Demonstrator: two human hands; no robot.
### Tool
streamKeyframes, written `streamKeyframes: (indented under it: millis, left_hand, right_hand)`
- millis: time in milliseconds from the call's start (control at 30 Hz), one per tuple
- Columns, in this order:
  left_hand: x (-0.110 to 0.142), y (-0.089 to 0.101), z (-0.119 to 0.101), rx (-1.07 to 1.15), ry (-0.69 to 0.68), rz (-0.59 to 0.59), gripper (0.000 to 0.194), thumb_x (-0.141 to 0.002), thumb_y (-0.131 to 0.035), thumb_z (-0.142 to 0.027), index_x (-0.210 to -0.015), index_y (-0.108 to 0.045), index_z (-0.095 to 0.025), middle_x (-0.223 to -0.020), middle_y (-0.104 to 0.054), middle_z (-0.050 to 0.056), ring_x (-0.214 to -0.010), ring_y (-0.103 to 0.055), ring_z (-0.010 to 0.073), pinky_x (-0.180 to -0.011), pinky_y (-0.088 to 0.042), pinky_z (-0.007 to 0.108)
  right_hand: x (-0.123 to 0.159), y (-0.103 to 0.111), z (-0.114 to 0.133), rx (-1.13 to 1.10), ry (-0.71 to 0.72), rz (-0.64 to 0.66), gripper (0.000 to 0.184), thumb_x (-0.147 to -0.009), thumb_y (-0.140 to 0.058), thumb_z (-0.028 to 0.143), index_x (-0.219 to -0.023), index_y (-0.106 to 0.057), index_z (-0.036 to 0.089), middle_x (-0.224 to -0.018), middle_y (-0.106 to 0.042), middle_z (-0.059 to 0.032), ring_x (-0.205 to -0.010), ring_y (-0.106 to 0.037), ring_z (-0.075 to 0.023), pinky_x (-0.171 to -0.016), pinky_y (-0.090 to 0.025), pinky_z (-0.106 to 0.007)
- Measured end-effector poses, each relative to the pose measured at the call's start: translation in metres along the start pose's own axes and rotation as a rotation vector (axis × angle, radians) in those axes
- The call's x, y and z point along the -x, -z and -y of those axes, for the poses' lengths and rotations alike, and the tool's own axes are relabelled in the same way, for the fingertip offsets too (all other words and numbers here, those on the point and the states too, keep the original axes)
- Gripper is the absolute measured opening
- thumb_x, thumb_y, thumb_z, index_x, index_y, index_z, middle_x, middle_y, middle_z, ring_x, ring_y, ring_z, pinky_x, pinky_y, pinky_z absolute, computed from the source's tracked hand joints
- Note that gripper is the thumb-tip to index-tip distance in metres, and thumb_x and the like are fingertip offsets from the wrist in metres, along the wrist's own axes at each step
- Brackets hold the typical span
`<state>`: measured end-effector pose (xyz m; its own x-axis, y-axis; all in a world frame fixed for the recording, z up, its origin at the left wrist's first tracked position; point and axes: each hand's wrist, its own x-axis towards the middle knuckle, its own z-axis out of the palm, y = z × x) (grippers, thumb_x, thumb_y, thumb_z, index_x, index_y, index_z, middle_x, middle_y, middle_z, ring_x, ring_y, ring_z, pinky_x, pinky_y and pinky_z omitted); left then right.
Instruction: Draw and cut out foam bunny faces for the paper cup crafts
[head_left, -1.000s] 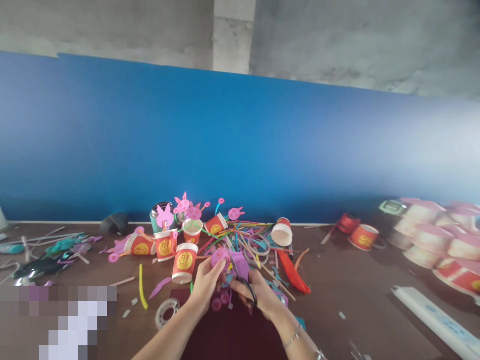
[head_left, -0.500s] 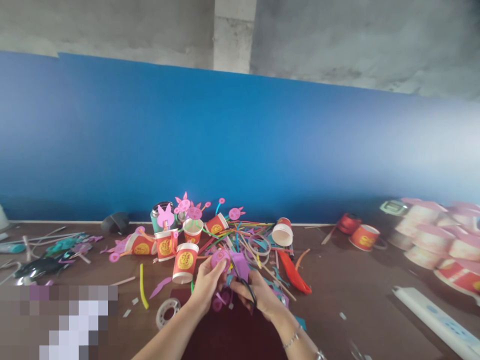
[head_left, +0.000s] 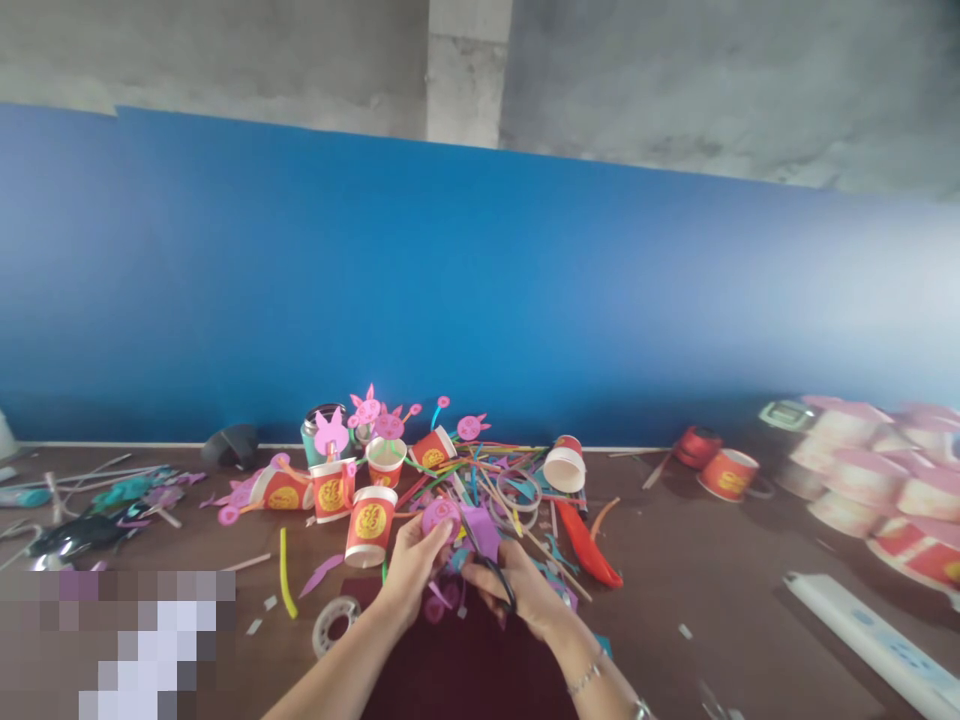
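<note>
Between thumb and fingers my left hand (head_left: 415,562) pinches a pink paper disc (head_left: 439,517) with a drawing on it. My right hand (head_left: 519,585) grips black-handled scissors (head_left: 491,565), their blades pointing up and left, close beside the disc. Right behind the blades is a purple paper piece (head_left: 484,532); whether it is joined to the disc I cannot tell. Under my hands lie more pink and purple scraps. A red paper cup (head_left: 370,525) with a yellow emblem stands just left of my left hand, and a roll of clear tape (head_left: 336,625) lies nearer to me.
Several red cups carry pink paper animal heads (head_left: 331,432). Behind my hands spreads a tangle of coloured strips (head_left: 517,480). A red balloon-like strip (head_left: 586,545) lies to the right, beyond it a white power strip (head_left: 874,640) and stacked cups (head_left: 862,480). A blue partition (head_left: 480,280) closes the back.
Almost everything is the same. The scissors in my right hand have shifted very slightly; the left hand keeps its hold on the disc.
</note>
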<state>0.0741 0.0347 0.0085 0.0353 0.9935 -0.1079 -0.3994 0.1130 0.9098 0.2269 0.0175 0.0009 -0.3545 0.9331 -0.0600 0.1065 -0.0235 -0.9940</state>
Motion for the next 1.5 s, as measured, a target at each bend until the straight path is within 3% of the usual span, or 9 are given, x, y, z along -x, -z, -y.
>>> streamKeyframes:
  millis: [167, 600, 800, 1000, 1500]
  left_hand:
    - [0.000, 0.000, 0.000, 0.009, -0.009, 0.001, 0.044, -0.052, -0.081, -0.051, -0.065, -0.060, -0.014, -0.041, -0.036, -0.010, -0.037, -0.023, 0.0018, -0.038, -0.017, 0.017]
    - [-0.005, 0.006, 0.004, -0.008, -0.024, 0.073, 0.042, -0.055, -0.081, -0.048, -0.067, -0.063, -0.012, -0.045, -0.044, -0.006, -0.041, -0.031, 0.0045, -0.041, -0.022, 0.019]
    - [-0.005, 0.008, 0.003, -0.015, -0.003, 0.109, 0.041, -0.059, -0.079, -0.049, -0.064, -0.059, -0.013, -0.041, -0.036, -0.010, -0.038, -0.021, 0.0025, -0.040, -0.016, 0.019]
    - [-0.005, 0.008, 0.003, -0.021, 0.006, 0.152, 0.040, -0.057, -0.080, -0.046, -0.070, -0.063, -0.012, -0.050, -0.050, -0.004, -0.042, -0.035, 0.0048, -0.042, -0.024, 0.019]
    - [-0.005, 0.011, -0.002, -0.103, 0.050, 0.250, 0.038, -0.060, -0.077, -0.046, -0.062, -0.057, -0.014, -0.041, -0.034, -0.009, -0.038, -0.018, 0.0025, -0.040, -0.009, 0.021]
  right_hand:
    - [0.000, 0.000, 0.000, 0.003, 0.007, -0.018, 0.037, -0.073, -0.071, 0.047, -0.063, -0.055, 0.015, -0.040, -0.045, 0.0077, -0.034, -0.037, -0.0047, -0.034, -0.030, -0.016]
    - [0.000, 0.001, -0.002, 0.000, -0.022, -0.009, 0.038, -0.074, -0.070, 0.045, -0.059, -0.053, 0.015, -0.040, -0.049, 0.0065, -0.033, -0.039, -0.0046, -0.033, -0.031, -0.015]
    - [-0.001, 0.004, -0.004, 0.003, -0.047, 0.001, 0.039, -0.071, -0.073, 0.045, -0.057, -0.051, 0.015, -0.040, -0.048, 0.0065, -0.032, -0.038, -0.0044, -0.033, -0.029, -0.016]
    - [0.000, 0.003, -0.004, -0.004, -0.051, -0.001, 0.041, -0.073, -0.070, 0.047, -0.054, -0.052, 0.015, -0.042, -0.051, 0.0051, -0.033, -0.042, -0.0050, -0.033, -0.032, -0.016]
    - [0.003, 0.011, -0.004, -0.061, -0.037, 0.048, 0.033, -0.071, -0.072, 0.044, -0.074, -0.056, 0.015, -0.040, -0.048, 0.0088, -0.031, -0.037, -0.0038, -0.032, -0.029, -0.015]
